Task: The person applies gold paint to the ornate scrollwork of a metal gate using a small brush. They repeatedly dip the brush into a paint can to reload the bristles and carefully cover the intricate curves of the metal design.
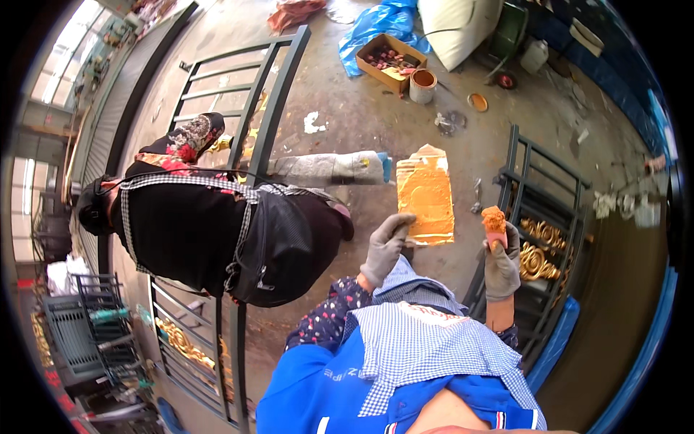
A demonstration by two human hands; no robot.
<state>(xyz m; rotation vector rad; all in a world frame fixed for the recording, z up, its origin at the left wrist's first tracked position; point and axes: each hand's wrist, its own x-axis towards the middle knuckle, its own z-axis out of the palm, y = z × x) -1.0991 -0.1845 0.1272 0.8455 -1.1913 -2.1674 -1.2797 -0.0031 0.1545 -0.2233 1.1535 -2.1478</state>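
A concrete floor (pixel 361 123) fills the scene, and dark metal gate panels are laid across it. A long panel (pixel 246 108) runs from far to near on the left, and a co-worker (pixel 217 231) in black with a checked strap is bent low over it. A second panel (pixel 549 239), with gold-painted scrollwork (pixel 538 249), lies to the right, just beside the person's right forearm.

At the far side a cardboard box (pixel 390 61) with small items is seen on blue plastic sheeting (pixel 376 25), and a round paint tin (pixel 423 85) stands just to the near right of it.

Between the two hands a flat piece of cardboard (pixel 426 195) smeared with gold paint is held up. Its long axis runs far to near, and its near left corner is pinched by the grip of the left hand (pixel 387 246), which is gloved in grey, with the thumb pressed onto the upper face.

The right hand (pixel 500 264), also gloved, is closed around a small sponge-like dauber (pixel 494 220) loaded with orange-gold paint, whose tip points upward and away. The dauber is held just to the right of the cardboard's near right edge, apart from it and not touching. The scrollwork lies immediately right of that hand, so the right hand is judged nearer to it than the left.
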